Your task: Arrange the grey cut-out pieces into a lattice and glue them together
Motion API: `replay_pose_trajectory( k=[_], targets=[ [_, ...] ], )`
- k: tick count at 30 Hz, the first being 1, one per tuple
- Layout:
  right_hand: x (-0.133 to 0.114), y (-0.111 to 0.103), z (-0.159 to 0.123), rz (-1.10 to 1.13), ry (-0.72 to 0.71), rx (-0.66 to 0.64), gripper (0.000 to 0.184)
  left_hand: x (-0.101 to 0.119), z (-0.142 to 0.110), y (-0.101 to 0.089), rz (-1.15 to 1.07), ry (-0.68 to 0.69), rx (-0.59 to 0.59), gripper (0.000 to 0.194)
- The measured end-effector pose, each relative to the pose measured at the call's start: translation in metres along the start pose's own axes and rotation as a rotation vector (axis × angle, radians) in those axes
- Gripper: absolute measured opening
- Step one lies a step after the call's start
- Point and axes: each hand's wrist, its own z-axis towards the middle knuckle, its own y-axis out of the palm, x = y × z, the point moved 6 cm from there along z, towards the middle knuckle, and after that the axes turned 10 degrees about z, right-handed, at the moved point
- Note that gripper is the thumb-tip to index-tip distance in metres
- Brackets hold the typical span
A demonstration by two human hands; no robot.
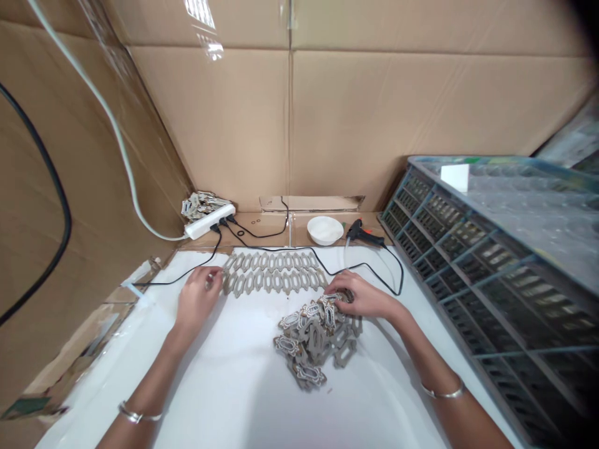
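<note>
Partly laid out, partly left loose

Shows 2 rows of grey slotted pieces set side by side across the far part of the white table: a far row and a near row, both running left to right, mostly plain side up. Looks done for that stretch, judging by the fairly even spacing.

Leaves a loose heap to the near right of the rows, tumbled and overlapping, with some white-patterned faces turned up. Seems to be the part left; too jumbled to count.

Has the left hand at the left end of the rows, with thumb and forefinger curled close together; cannot tell if pinching the end piece. Has the right hand at the far edge of the heap, near the right end of the near row, with fingers bent over the pieces; cannot tell whether gripping 1.

Leaves the glue gun lying at the far right beside the white bowl, in neither hand.
</note>
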Motion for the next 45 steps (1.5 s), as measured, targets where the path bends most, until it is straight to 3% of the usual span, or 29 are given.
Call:
replay_pose_trajectory(
  k=[2, 6, 8, 11, 15, 21, 25, 29, 33, 37, 40, 45],
  targets=[
    [0.0, 0.0, 0.0, 0.01, -0.002, 0.0, 0.029, 0.036, -0.012, 0.0, -0.072, 0.127, -0.029, 0.028],
    [0.002, -0.003, 0.0, 0.022, -0.002, 0.025, 0.027, 0.124, -0.048, 0.019, -0.151, 0.523, -0.299, 0.026],
    [0.002, -0.007, -0.001, 0.052, 0.007, 0.065, 0.026, 0.155, -0.06, 0.03, -0.144, 0.637, -0.381, 0.024],
    [0.004, -0.015, -0.002, 0.187, 0.04, 0.157, 0.026, 0.18, -0.064, 0.044, -0.114, 0.686, -0.424, 0.02],
    [0.014, -0.021, -0.002, 0.578, 0.122, 0.247, 0.037, 0.19, -0.059, 0.059, -0.024, 0.628, -0.54, 0.014],
    [0.03, -0.017, -0.001, 1.034, 0.209, 0.36, 0.044, 0.187, -0.052, 0.068, -0.085, 0.476, -0.707, 0.015],
    [0.03, -0.011, 0.001, 1.094, 0.27, 0.352, 0.037, 0.18, -0.047, 0.076, -0.104, 0.355, -0.794, 0.02],
    [0.015, -0.005, 0.002, 1.07, 0.284, 0.272, 0.036, 0.18, -0.047, 0.08, -0.143, 0.334, -0.82, 0.016],
    [0.004, 0.003, 0.003, 1.144, 0.307, 0.187, 0.034, 0.174, -0.042, 0.071, -0.208, 0.339, -0.78, 0.02],
    [0.001, 0.01, 0.004, 1.206, 0.327, 0.103, 0.03, 0.143, -0.016, 0.045, -0.198, 0.343, -0.596, 0.027],
    [0.0, 0.01, 0.003, 1.027, 0.361, 0.091, 0.032, 0.101, 0.008, 0.023, -0.131, 0.28, -0.431, 0.036],
    [-0.01, 0.001, -0.005, 0.285, 0.377, 0.179, 0.024, 0.026, 0.037, 0.0, -0.013, 0.138, -0.233, 0.042]
  ],
)
